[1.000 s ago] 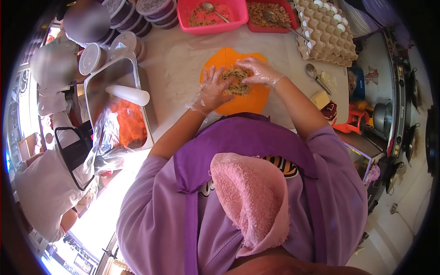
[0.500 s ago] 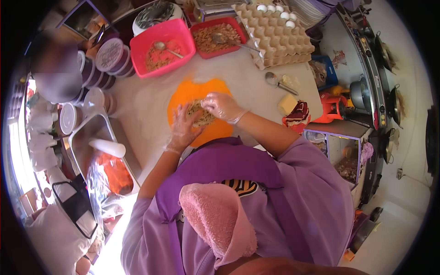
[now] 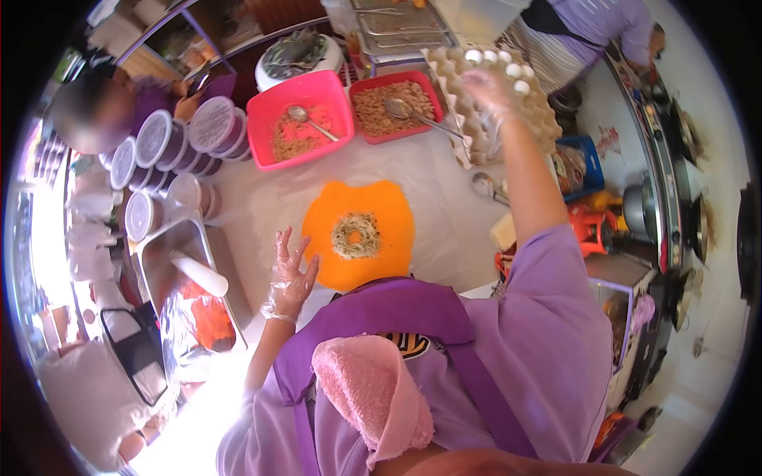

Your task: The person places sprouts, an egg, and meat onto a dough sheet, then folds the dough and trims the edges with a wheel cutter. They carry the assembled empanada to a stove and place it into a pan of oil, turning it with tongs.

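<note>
A flat orange sheet (image 3: 321,266) lies on the pale worktop, with a ring of shredded filling (image 3: 355,236) on it and orange showing through its middle. My left hand (image 3: 290,276), in a clear glove, hovers beside the sheet's left edge with fingers spread and nothing in it. My right hand (image 3: 490,94), also gloved, is stretched out over the cardboard egg tray (image 3: 468,127), close to several white eggs (image 3: 513,71). It is blurred, and whether its fingers hold anything cannot be made out.
A pink tub (image 3: 262,119) and a red tray of crumbly filling (image 3: 393,109) hold spoons. Lidded tubs (image 3: 159,139) and a metal tray (image 3: 151,254) stand left. One person (image 3: 147,103) is at the upper left, another (image 3: 595,24) at the upper right near the stove.
Both hands have left the filling, which now shows as a ring. My right hand has reached up to the egg tray; my left hand has moved off the sheet. The view has shifted.
</note>
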The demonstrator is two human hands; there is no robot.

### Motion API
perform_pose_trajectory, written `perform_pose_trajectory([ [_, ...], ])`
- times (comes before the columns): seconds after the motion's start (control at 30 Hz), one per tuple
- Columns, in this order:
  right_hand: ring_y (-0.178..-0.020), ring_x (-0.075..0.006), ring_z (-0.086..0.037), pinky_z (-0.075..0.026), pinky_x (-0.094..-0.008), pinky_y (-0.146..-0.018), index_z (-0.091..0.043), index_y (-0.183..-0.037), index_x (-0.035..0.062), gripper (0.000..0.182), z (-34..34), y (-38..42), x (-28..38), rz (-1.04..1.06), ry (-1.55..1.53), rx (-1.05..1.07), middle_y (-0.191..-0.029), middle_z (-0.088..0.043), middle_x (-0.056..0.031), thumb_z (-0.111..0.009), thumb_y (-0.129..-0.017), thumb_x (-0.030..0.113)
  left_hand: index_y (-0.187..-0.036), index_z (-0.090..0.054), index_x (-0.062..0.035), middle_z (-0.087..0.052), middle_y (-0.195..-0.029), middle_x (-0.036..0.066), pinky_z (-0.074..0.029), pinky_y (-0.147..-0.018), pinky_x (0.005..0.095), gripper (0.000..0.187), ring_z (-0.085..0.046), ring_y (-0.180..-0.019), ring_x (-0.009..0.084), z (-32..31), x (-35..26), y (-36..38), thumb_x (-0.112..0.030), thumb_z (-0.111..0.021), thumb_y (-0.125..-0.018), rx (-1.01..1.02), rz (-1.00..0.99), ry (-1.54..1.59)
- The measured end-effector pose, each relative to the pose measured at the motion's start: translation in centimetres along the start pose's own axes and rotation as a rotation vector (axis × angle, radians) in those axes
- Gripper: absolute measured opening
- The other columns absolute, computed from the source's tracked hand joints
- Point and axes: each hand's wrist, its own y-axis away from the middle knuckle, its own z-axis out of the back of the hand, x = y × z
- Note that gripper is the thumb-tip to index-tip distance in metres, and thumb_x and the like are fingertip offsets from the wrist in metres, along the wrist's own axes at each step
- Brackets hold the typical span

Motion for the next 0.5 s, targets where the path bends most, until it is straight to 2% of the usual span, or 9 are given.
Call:
perform_pose_trajectory([
  [0.07, -0.095, -0.0289, -0.062, -0.048, -0.0364, -0.087, -0.064, -0.109, 0.0061, 0.037, 1.2, -4.7, -0.3, 0.094, 0.312, -0.261, -0.106, -0.065, -0.0172, -0.061, -0.077, 0.026, -0.116, -0.059, -0.0101, -0.035, -0.141, 0.019, -0.037, -0.102, 0.0487, 0.038, -0.032, -0.131, 0.0432, 0.8, -0.7, 0.7, -0.017, -0.068, -0.08, -0.017, 0.018, -0.05],
  [0.13, -0.105, -0.0377, -0.057, -0.044, -0.0422, -0.092, -0.063, -0.111, 0.0064, 0.04, 1.6, -12.0, -5.1, 0.171, 0.613, -0.32, -0.113, -0.06, -0.0213, -0.056, -0.076, 0.026, -0.116, -0.059, -0.0101, -0.037, -0.14, 0.019, -0.038, -0.102, 0.0479, 0.037, -0.034, -0.13, 0.0428, 1.4, -1.1, 1.5, -0.016, -0.068, -0.08, -0.047, 0.042, -0.065],
  [0.2, -0.11, -0.0376, -0.054, -0.042, -0.0428, -0.095, -0.062, -0.113, 0.0067, 0.041, 1.4, -13.5, -4.3, 0.103, 0.81, -0.223, -0.118, -0.058, -0.0215, -0.056, -0.078, 0.027, -0.115, -0.059, -0.0101, -0.038, -0.138, 0.02, -0.039, -0.101, 0.0471, 0.037, -0.036, -0.128, 0.0424, 2.1, -1.1, 3.0, -0.016, -0.067, -0.08, -0.111, 0.121, -0.096],
  [0.23, -0.109, -0.0382, -0.055, -0.043, -0.0437, -0.094, -0.065, -0.108, 0.0055, 0.041, 1.2, -17.9, -9.1, 0.295, 0.913, -0.277, -0.115, -0.059, -0.0216, -0.054, -0.081, 0.034, -0.115, -0.059, -0.0103, -0.04, -0.136, 0.019, -0.041, -0.099, 0.0465, 0.035, -0.04, -0.126, 0.0414, 2.3, -0.9, 3.5, -0.015, -0.066, -0.081, -0.155, 0.063, -0.113],
  [0.27, -0.108, -0.0388, -0.056, -0.044, -0.0448, -0.093, -0.066, -0.106, 0.0042, 0.049, 1.8, -18.3, -8.6, 0.33, 1.073, -0.104, -0.113, -0.061, -0.0216, -0.047, -0.085, 0.044, -0.114, -0.059, -0.0106, -0.043, -0.134, 0.018, -0.043, -0.098, 0.0458, 0.034, -0.043, -0.123, 0.0405, 2.5, -0.8, 4.2, -0.015, -0.065, -0.081, -0.198, 0.006, -0.133],
  [0.3, -0.105, -0.0378, -0.058, -0.045, -0.044, -0.091, -0.067, -0.105, 0.0027, 0.062, 1.2, -19.3, -7.7, 0.12, 1.117, -0.062, -0.111, -0.062, -0.022, -0.045, -0.084, 0.056, -0.114, -0.059, -0.0106, -0.043, -0.134, 0.018, -0.043, -0.098, 0.0458, 0.034, -0.043, -0.123, 0.0405, 3.0, -0.9, 5.3, -0.015, -0.065, -0.081, -0.262, 0.11, -0.167],
  [0.4, -0.098, -0.0364, -0.062, -0.046, -0.0444, -0.082, -0.066, -0.101, -0.0012, 0.07, 0.1, -11.1, 3.4, 0.06, 1.08, 0.021, -0.103, -0.064, -0.0236, -0.056, -0.074, 0.063, -0.113, -0.059, -0.0108, -0.046, -0.13, 0.018, -0.046, -0.094, 0.0428, 0.032, -0.049, -0.117, 0.0374, 3.7, -1.1, 7.7, -0.013, -0.065, -0.081, -0.234, 0.186, -0.1],
  [0.43, -0.117, -0.0359, -0.051, -0.042, -0.044, -0.096, -0.052, -0.128, 0.0067, 0.077, 1.7, -17.7, -0.7, -0.121, 0.9, 0.219, -0.131, -0.051, -0.0192, -0.062, -0.072, 0.059, -0.112, -0.06, -0.0108, -0.047, -0.129, 0.018, -0.047, -0.092, 0.0415, 0.032, -0.051, -0.115, 0.0363, 3.8, -0.9, 7.9, -0.011, -0.065, -0.081, -0.236, 0.163, -0.08],
  [0.5, -0.114, -0.0357, -0.053, -0.042, -0.0447, -0.094, -0.055, -0.124, 0.006, 0.073, -0.3, -17.0, 0.2, -0.094, 0.991, 0.181, -0.126, -0.053, -0.0197, -0.061, -0.074, 0.059, -0.109, -0.061, -0.0092, -0.049, -0.126, 0.017, -0.05, -0.089, 0.0395, 0.029, -0.055, -0.109, 0.0345, 4.1, -1.2, 8.3, -0.009, -0.064, -0.081, -0.267, 0.115, -0.074],
])
